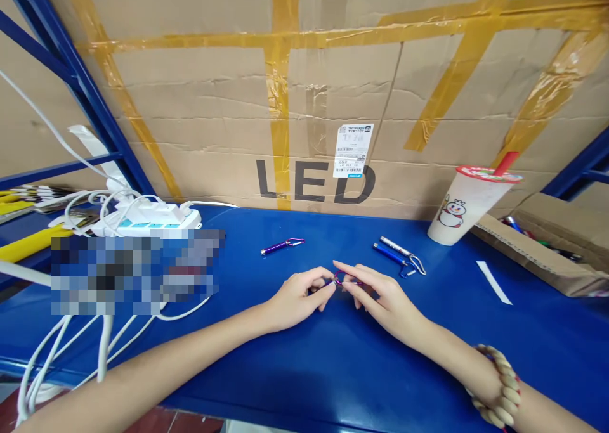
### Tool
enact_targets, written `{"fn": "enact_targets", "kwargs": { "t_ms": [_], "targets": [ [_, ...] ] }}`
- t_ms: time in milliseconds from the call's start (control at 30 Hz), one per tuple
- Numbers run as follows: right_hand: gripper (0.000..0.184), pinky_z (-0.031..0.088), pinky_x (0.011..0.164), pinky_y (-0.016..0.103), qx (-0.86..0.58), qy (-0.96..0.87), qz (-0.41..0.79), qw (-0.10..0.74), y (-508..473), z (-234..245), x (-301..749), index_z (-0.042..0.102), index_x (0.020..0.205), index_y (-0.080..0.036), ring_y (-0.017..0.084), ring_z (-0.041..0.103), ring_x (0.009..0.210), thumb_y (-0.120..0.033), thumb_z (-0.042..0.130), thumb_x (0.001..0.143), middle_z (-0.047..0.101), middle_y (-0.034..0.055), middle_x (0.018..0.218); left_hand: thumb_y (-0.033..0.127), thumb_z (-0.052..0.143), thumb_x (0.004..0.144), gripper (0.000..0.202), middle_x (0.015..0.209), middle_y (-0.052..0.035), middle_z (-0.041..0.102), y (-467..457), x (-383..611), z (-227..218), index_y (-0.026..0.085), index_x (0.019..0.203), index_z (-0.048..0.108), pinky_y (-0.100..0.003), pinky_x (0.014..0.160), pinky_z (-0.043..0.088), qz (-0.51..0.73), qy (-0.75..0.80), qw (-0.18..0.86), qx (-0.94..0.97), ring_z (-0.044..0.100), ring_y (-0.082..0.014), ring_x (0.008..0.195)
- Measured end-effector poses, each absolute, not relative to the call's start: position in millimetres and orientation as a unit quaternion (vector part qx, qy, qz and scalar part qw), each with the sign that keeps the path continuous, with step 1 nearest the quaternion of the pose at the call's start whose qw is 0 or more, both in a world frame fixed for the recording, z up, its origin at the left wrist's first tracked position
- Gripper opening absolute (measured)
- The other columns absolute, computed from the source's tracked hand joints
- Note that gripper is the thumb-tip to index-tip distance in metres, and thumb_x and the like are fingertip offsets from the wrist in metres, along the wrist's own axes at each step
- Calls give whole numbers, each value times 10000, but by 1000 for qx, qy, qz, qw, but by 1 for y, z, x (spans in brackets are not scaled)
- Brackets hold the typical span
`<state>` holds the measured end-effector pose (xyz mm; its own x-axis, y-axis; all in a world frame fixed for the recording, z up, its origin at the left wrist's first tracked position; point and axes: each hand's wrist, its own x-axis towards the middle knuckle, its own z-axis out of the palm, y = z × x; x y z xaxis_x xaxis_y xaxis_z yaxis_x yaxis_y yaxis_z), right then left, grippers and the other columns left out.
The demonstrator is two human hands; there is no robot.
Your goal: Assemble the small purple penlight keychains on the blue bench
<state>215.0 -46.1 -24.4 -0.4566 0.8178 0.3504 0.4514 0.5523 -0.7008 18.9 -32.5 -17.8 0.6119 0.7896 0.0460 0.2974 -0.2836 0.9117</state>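
My left hand [297, 297] and my right hand [380, 297] meet over the blue table [333, 369], fingertips pinched together on a small purple keychain flashlight [339, 281] with a clip. Most of it is hidden by my fingers. A beaded bracelet [499, 388] is on my right wrist. Another purple keychain flashlight [281, 246] lies on the table behind my left hand. A blue flashlight [391, 255] and a silver one [402, 250] lie side by side behind my right hand.
A white power strip [152, 220] with white cables sits at the back left, beside a blurred patch. A drink cup [464, 208] with a red straw stands at the right, next to an open cardboard box [537, 249]. A cardboard wall marked LED [314, 182] closes the back.
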Motion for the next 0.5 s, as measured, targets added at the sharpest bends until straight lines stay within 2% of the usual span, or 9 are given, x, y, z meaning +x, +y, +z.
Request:
{"fn": "enact_targets", "kwargs": {
  "t_ms": [100, 233, 400, 500],
  "targets": [
    [383, 482, 623, 215, -395, -834, 208, 324, -45, -24, 216, 523, 1270, -186, 88, 542, 644, -338, 428, 931, 547, 48, 845, 418, 392, 896, 272, 590, 49, 454, -36, 18, -18, 181, 940, 517, -208, 538, 299, 275, 380, 469, 748, 375, -84, 538],
    [382, 484, 717, 242, -374, -866, 151, 297, -50, -22, 214, 495, 1297, -196, 122, 570, 777, -306, 409, 941, 573, 50, 861, 433, 427, 880, 272, 704, 38, 554, -39, 19, -15, 185, 847, 532, -212, 608, 333, 292, 423, 412, 752, 462, -90, 621],
    [394, 522, 712, 275, -369, -888, 97, 259, -54, -21, 211, 475, 1306, -174, 150, 608, 806, -306, 390, 945, 615, 70, 918, 398, 367, 918, 263, 753, 56, 609, -42, 19, -14, 210, 879, 546, -220, 652, 343, 270, 426, 322, 801, 537, -101, 681],
    [375, 498, 884, 349, -360, -898, 70, 242, -54, -21, 212, 516, 1257, -144, 181, 624, 919, -306, 384, 945, 635, 93, 1029, 396, 352, 926, 268, 755, 58, 615, -43, 19, -17, 221, 891, 552, -222, 635, 338, 262, 431, 284, 815, 551, -103, 669]
  ]
}}
